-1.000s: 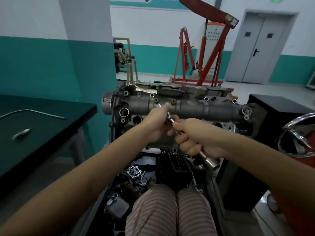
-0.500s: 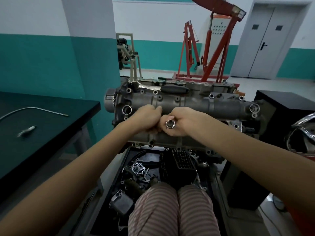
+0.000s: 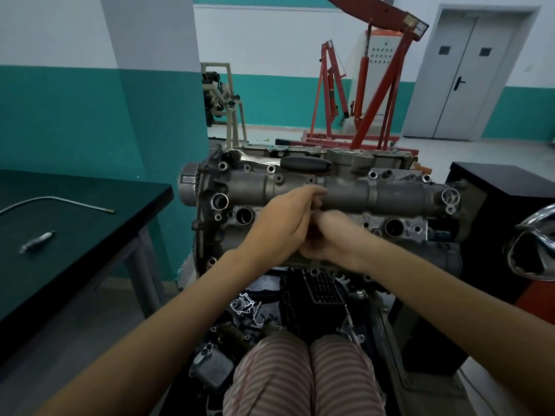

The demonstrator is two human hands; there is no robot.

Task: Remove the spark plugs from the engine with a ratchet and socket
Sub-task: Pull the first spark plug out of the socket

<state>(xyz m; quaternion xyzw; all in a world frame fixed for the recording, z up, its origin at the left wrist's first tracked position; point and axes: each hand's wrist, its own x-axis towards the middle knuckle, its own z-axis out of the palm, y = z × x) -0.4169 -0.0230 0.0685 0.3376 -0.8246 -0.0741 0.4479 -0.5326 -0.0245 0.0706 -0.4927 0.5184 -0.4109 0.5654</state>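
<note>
Currently, head view only, findings as follows.

Change since half a second ago: the socket mouth that faced the camera between your hands no longer shows; both hands have moved down onto the engine (image 3: 345, 190) at a middle plug well.

Left hand (image 3: 279, 226): fingers lie fairly straight, reaching toward the ridge of the cam cover; whether they hold anything I cannot tell.

Right hand (image 3: 333, 235): curled and blurred, tucked against the left; the tool is hidden, so its grasp cannot be confirmed.

Meaning for the task: you appear to be seating the socket into a well; judged early in this plug's removal.

Open wells: one well (image 3: 244, 216) left of your hands and another well (image 3: 394, 228) to the right look dark and empty.

Spark plug (image 3: 37, 242): one lies on the black table (image 3: 90, 235) on your left, well apart from the engine.

Ratchet (image 3: 288, 163): a black-handled tool rests along the engine's far top edge, untouched.

Surface: a bent metal rod (image 3: 57, 201) also lies on the table; loose parts fill the tray (image 3: 252, 310) below the engine, by your knees.

Room: teal-and-white walls, a red engine hoist (image 3: 375, 94) behind, a grey double door (image 3: 468, 73) at far right.
</note>
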